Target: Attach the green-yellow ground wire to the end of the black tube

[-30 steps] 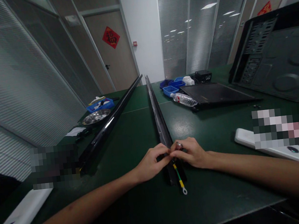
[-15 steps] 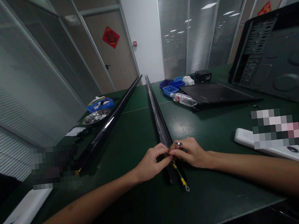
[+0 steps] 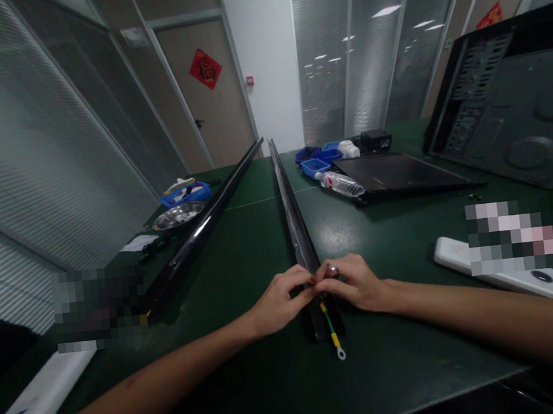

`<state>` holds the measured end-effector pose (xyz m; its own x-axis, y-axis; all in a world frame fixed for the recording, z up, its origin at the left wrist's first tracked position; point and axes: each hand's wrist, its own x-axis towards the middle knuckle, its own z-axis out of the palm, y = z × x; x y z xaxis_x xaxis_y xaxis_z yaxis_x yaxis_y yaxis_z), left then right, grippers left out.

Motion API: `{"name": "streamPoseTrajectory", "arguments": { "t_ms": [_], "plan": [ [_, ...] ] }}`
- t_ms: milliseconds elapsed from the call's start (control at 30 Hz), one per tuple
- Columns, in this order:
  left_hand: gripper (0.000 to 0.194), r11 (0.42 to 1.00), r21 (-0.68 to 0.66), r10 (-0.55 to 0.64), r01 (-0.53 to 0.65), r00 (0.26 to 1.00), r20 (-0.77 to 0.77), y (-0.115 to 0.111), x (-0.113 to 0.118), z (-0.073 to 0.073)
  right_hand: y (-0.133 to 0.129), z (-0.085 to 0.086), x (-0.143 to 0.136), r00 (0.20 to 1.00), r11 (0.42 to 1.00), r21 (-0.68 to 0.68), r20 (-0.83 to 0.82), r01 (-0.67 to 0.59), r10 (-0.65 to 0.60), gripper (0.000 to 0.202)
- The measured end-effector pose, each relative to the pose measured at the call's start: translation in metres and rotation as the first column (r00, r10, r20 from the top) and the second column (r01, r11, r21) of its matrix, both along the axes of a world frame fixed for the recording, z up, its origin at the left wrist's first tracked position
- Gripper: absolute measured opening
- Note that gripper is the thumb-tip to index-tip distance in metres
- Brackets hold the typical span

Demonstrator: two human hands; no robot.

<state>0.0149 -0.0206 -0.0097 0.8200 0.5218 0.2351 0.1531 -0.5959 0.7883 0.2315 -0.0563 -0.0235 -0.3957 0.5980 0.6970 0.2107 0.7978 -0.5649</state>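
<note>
A long black metal channel (image 3: 295, 221) lies on the green table, its near end under my hands. My left hand (image 3: 282, 300) pinches with thumb and forefinger at that end; what lies between the fingertips is hidden. Touching it from the right, my right hand (image 3: 356, 283) is also closed in a pinch, with a small round metal part (image 3: 332, 269) by its curled fingers. Below the fingertips a short yellow-green wire (image 3: 330, 326) hangs out over the channel's end, its ring terminal (image 3: 341, 353) pointing toward me.
A second black channel (image 3: 204, 228) lies to the left, near a steel bowl (image 3: 178, 216) and a blue basket (image 3: 196, 192). At the right are a plastic bottle (image 3: 341, 184), a black panel (image 3: 404, 174), a computer case (image 3: 517, 102) and a white device (image 3: 452, 254).
The ring terminal end of the wire has swung slightly left and toward me. The round metal part has tilted a little at my right hand. Both hands stay nearly in place.
</note>
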Motion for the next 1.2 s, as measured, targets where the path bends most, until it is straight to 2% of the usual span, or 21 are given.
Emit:
{"name": "streamPoseTrajectory", "arguments": {
  "t_ms": [533,900,1200],
  "plan": [
    [0.016,1.000,-0.007,0.013,-0.013,1.000,-0.011,-0.0025,0.0002,0.0057,0.0002,0.0010,0.0004,0.999,1.000,-0.024,0.040,0.009,-0.008,0.027],
    [0.014,0.999,0.034,0.023,-0.022,0.999,-0.031,-0.0005,-0.0004,0.0011,-0.0013,0.0046,-0.0016,0.999,1.000,0.013,0.049,0.022,-0.023,0.031],
    [0.014,1.000,0.018,0.014,-0.013,1.000,-0.016,-0.0017,-0.0007,0.0034,-0.0011,0.0031,-0.0007,0.999,1.000,0.006,0.029,0.016,-0.016,0.029]
  ]
}}
